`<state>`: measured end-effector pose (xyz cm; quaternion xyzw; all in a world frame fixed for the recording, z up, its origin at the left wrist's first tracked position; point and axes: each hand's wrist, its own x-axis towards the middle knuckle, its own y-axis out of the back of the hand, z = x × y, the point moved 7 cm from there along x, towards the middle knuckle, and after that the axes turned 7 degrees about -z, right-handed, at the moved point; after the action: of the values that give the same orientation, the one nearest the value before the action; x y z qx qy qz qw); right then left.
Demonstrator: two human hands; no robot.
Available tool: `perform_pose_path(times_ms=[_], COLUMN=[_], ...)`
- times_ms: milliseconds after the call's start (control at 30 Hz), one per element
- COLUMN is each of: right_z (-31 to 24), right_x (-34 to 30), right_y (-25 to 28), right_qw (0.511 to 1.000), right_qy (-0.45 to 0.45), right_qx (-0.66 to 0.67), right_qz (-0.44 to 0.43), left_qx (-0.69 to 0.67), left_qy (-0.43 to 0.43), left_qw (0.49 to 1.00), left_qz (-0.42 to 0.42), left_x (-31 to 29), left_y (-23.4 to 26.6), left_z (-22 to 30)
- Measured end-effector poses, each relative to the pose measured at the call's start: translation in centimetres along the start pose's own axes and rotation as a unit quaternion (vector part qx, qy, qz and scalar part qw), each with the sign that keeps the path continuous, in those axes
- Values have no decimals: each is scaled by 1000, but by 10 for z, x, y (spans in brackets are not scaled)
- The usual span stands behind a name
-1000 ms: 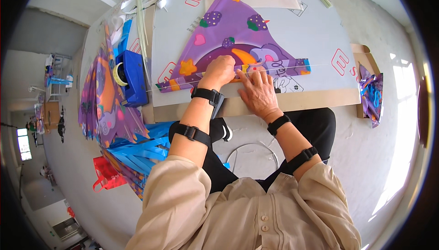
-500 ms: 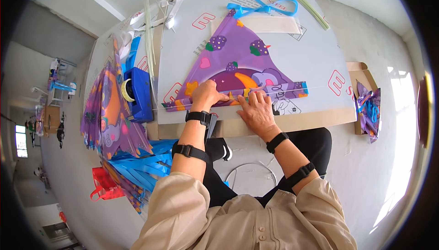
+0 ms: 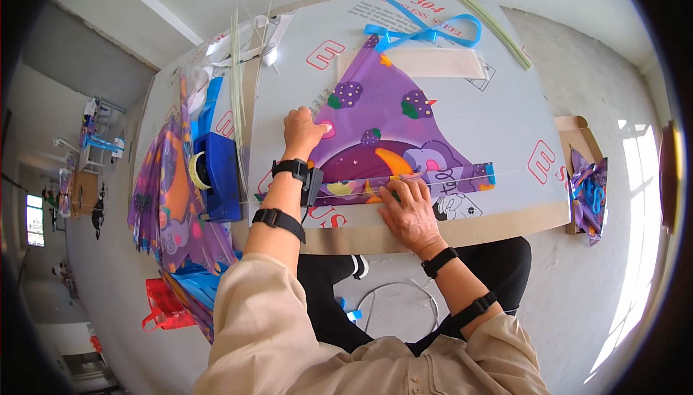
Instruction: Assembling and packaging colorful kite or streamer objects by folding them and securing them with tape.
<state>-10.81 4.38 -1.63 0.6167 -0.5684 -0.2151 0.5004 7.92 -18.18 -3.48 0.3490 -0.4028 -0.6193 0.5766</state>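
Note:
A purple printed triangular sheet (image 3: 382,99), thin and glossy, lies flat on the table with its tip pointing away from me. Its near edge is folded up into a patterned strip, and a thin pale stick (image 3: 480,177) runs along that strip, jutting out on the right. My right hand (image 3: 410,209) presses curled fingers onto the fold near its middle, gripping it. My left hand (image 3: 303,133) rests at the sheet's left side, thumb apart from the fingers, holding nothing visible. At the far tip is a looped blue ribbon (image 3: 465,28).
Left on the table stand a blue tape dispenser (image 3: 222,178), a pile of purple sheets (image 3: 170,193) and thin sticks (image 3: 236,92). More green sticks (image 3: 487,23) lie far right. A cardboard box (image 3: 577,131) with purple pieces sits on the floor at right; a red bag (image 3: 167,305) is lower left.
My left hand has left the folded edge and moved away from me along the sheet's left side. The right hand stays on the fold. The whole view has shifted slightly.

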Motion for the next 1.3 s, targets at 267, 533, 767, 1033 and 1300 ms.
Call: perform_pose_path(times_ms=[267,533,767,1033,1300], right_z=[2,1,4,10,64], right_x=[2,2,8,122,197], right_y=[0,-3,3,27,7], right_qw=[1000,1000,998,989,936], right_qy=[0,5,-14,42,95], right_qx=[18,24,30,-135,-339], right_qz=[1,15,-46,39,-22], left_qx=[-175,-225,4,60,17], left_qy=[68,70,-114,-203,-191], left_qw=[956,920,977,977,981], left_qz=[-226,-314,-178,-5,5], left_x=[27,-42,-108,-131,-128], left_y=[-22,3,39,44,39], left_z=[-21,-50,-29,-33,-31])
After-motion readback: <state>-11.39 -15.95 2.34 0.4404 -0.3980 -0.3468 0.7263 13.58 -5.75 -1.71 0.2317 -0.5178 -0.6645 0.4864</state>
